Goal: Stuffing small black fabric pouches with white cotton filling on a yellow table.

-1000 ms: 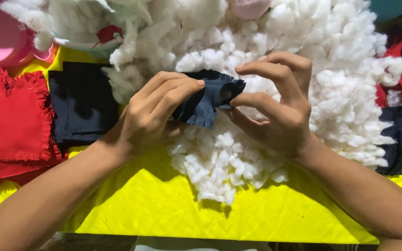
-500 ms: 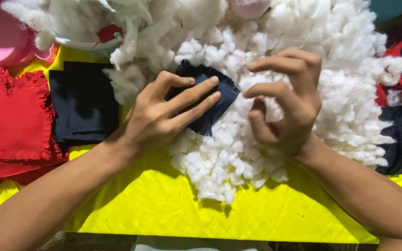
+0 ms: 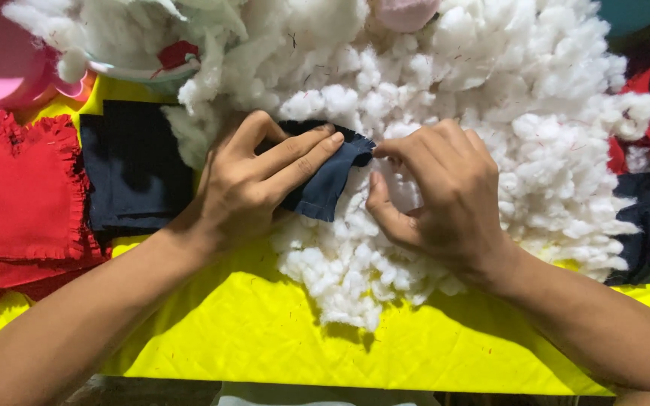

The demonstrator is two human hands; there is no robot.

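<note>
We see the left hand (image 3: 253,184) pressing flat on a small navy fabric pouch (image 3: 325,177) atop the white stuffing pile (image 3: 490,113), fingers pinning it, we judge, to steady it. The right hand (image 3: 441,199) pinches a tuft of stuffing at the pouch's right edge, apparently its open end. The pouch's long axis runs roughly left to right, tilted slightly, over the yellow cloth (image 3: 265,331).
</note>
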